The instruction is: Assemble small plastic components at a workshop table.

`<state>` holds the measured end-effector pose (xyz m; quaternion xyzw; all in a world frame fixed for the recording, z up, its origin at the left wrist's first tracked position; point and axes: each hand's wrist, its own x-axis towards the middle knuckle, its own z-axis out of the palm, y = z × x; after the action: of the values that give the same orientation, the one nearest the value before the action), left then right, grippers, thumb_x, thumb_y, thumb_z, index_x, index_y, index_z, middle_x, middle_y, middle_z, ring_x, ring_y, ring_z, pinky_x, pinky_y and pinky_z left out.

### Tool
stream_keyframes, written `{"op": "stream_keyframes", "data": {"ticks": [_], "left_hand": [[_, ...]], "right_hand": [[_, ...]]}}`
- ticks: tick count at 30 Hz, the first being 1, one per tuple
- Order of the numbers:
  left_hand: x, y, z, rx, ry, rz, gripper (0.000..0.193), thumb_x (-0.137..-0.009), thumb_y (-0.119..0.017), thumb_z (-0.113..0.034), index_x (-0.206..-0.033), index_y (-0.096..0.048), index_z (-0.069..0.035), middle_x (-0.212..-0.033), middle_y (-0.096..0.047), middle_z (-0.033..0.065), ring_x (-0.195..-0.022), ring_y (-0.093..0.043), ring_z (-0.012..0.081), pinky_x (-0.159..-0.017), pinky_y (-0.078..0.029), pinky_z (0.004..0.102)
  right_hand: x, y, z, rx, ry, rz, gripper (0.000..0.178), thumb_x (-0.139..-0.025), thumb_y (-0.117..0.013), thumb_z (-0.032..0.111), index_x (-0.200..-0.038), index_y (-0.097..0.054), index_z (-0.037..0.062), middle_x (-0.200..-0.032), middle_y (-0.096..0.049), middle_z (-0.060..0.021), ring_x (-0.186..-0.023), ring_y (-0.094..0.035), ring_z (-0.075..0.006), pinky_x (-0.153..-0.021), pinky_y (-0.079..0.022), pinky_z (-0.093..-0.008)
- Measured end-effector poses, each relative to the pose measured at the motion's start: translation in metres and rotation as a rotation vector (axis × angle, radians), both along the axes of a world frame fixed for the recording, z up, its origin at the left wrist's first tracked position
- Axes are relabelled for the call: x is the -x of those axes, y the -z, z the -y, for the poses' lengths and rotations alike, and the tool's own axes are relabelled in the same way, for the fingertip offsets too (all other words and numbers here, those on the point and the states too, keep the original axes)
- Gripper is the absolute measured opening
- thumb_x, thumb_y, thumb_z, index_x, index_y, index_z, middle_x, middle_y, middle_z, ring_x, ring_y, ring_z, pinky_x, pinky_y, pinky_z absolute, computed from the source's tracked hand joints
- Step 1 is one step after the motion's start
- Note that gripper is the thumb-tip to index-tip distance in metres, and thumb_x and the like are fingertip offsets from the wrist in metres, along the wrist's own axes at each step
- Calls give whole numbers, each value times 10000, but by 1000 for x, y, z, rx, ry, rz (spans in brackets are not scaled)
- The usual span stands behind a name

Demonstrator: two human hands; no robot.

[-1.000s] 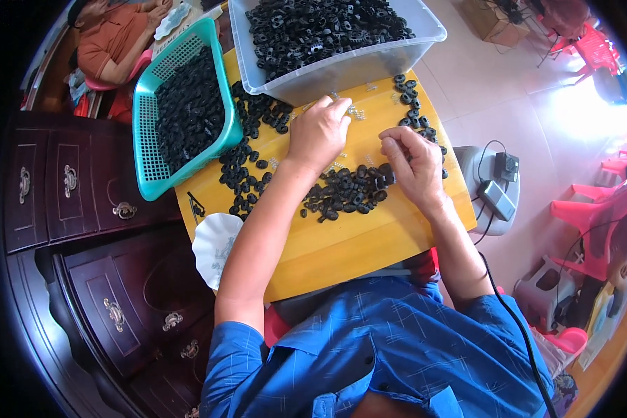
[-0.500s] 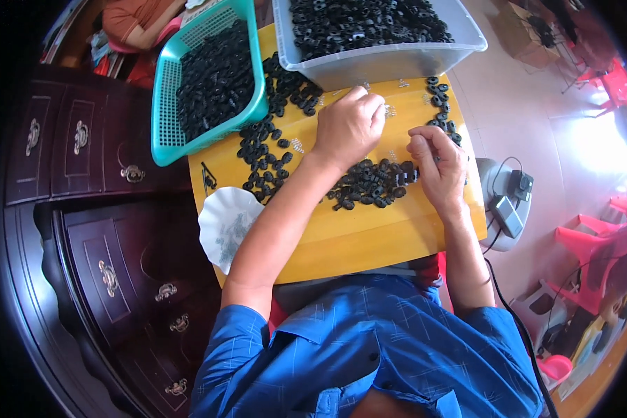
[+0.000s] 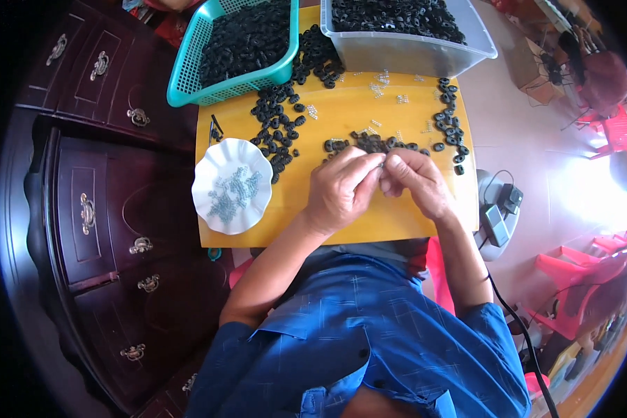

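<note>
My two hands, left (image 3: 341, 191) and right (image 3: 414, 182), meet fingertip to fingertip. Beyond my grip: one teal mesh basket (image 3: 188, 76) and one clear plastic tub (image 3: 404, 56), both holding black rubber rings past counting. Left of my grip: one white scalloped dish (image 3: 212, 171). Under everything: one yellow board (image 3: 341, 111).

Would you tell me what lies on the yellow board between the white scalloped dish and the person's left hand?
In the head view, bare yellow board separates the white dish from the left hand; the loose black rings lie farther up.
</note>
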<state>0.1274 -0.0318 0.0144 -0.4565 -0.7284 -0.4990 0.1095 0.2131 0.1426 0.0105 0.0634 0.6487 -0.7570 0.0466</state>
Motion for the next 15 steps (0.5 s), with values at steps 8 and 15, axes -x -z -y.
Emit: {"op": "stream_keyframes", "data": {"ticks": [8,15], "left_hand": [[-51,-1,26,-2,22,-9,238,-856,-692,15,-1084,-704,-53,-876,-673,94,-736,-686,270,-628,-555,361],[-83,-10,40,-26,46,-83,335,-828,-717,29,-1138,-740,-97,-894,-677,89,-755,-691,254,-644,-561,351]], "right_hand": [[-46,12,25,287,-51,104,217,-1039,-582,307,-984,-637,104,-889,-650,31,-747,-582,-52,-698,-465,-208],[-69,31,31,571,-91,-6,112,-986,-661,158,-1080,-652,99,-925,-675,5,-776,-634,-83,-726,-522,-227]]}}
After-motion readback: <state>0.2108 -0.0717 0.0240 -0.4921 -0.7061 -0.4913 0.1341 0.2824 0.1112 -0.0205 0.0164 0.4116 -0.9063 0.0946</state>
